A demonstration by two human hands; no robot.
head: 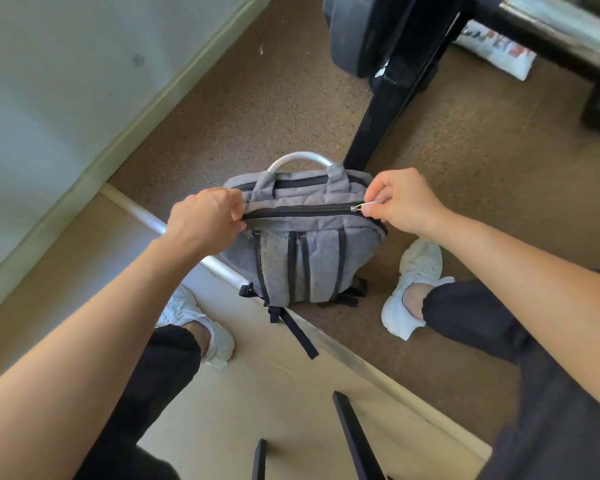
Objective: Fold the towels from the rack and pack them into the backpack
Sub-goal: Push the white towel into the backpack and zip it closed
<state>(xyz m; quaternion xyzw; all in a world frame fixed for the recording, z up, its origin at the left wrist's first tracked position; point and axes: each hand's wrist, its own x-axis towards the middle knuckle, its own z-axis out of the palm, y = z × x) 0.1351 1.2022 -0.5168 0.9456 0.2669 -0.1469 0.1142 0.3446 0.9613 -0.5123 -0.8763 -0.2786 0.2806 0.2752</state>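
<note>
Far left: a pale wall [49, 98], and on the floor a white tube [142, 213] passing under the wrist. With the left hand [205, 220], grips the left end of the backpack [302, 265] top, fingers curled tight on the fabric where the zipper [291, 213] starts. Between two white shoes [194, 320], upright on the brown floor: the backpack, top turned to the camera. Long axis of the zipper: straight left to right, from one hand to the other; looks closed along all its visible length. With the right hand [402, 202], pinches the metal pull [361, 205] at the right end between thumb and forefinger, other fingers curled. Probably must travel leftwards, toward the bracing hand, to open the compartment. Cannot tell if any towels are inside; no towel and no rack in view. Just behind the zipper line, the grey carry handle [298, 188], not in the way. Further right, a black frame leg [385, 109] near the rear corner.
</note>
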